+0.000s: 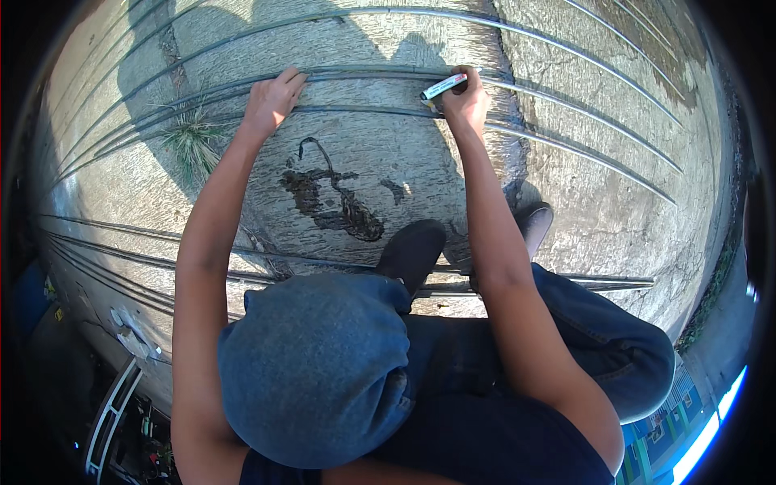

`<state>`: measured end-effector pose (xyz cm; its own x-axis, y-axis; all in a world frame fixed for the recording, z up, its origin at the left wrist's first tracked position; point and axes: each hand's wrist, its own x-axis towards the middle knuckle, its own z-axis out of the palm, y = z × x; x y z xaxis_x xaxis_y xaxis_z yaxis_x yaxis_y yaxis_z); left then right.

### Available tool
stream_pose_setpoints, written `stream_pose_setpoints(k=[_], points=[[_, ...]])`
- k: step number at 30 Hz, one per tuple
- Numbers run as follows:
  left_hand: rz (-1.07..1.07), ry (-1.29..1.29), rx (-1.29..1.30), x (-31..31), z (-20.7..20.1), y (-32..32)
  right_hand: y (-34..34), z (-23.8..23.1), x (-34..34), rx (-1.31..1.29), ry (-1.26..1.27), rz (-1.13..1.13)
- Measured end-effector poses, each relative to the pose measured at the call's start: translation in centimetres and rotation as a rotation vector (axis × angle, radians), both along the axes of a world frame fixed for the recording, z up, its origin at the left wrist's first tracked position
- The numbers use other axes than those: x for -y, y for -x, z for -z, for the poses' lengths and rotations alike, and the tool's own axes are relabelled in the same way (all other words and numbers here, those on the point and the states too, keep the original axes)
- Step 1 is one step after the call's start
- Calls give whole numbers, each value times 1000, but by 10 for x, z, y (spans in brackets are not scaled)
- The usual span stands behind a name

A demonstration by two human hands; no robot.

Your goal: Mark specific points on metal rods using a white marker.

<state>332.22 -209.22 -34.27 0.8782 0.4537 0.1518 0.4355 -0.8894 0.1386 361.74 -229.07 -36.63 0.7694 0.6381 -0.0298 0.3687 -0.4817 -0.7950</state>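
My left hand [277, 99] is closed, its fingers bent around a long thin metal rod [364, 78] that runs from left to right across the ground. Farther right along the same rod is my right hand [467, 99], closed on a white marker pen [444, 86] with a dark end pointing left. The fingers of that hand also reach the rod, but whether they grip it is hidden. Just nearer to me than both hands, another rod [364, 109] passes, roughly parallel.
More rods [388, 10] stretch across the far side, and a bundle of rods [145, 257] lies near my shoes [414, 250]. A grass tuft [191, 139] grows at the left. Dark wet patches [331, 206] mark the rough concrete [453, 174]. A white metal frame [111, 416] stands at lower left.
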Motion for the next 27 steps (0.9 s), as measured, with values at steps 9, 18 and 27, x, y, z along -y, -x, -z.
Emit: stream_pose_setpoints(k=[9,18,27], points=[[-72,-52,-3,-9,-1,25,15,8,-18,-34,24,-63],[-148,-51,-37,-1,-2,19,19,27,-17,-207,-56,1],[-2,-9,50,19,5,-38,28,38,-23,-243,-110,29]])
